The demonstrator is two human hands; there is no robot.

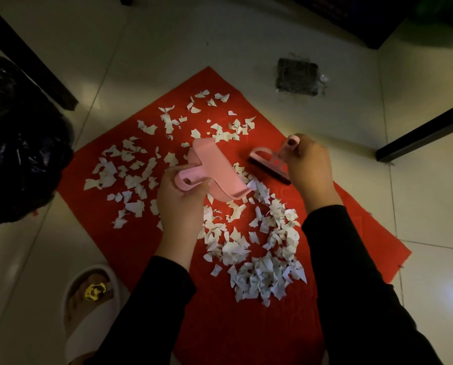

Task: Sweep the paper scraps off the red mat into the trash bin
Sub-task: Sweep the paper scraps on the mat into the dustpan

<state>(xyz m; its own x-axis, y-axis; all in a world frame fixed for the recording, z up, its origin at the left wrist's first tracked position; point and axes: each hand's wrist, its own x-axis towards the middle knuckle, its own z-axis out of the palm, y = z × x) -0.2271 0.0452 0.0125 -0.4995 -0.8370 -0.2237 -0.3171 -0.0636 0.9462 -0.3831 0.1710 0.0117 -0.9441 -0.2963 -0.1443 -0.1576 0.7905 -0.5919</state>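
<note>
A red mat [220,325] lies on the tiled floor, strewn with several white paper scraps [262,262], thickest in a heap near its right middle. My left hand [179,204] grips the handle of a pink dustpan [214,172], held tilted just above the mat. My right hand [311,167] holds the pink handle of a small brush [270,167], whose dark bristles sit on the mat to the right of the dustpan. A trash bin lined with a black bag [17,143] stands at the left, off the mat.
A foot in a white slipper [91,301] rests at the mat's lower left corner. Dark furniture legs run at the upper left [30,56] and at the right [425,133]. A grey floor drain [297,76] lies beyond the mat.
</note>
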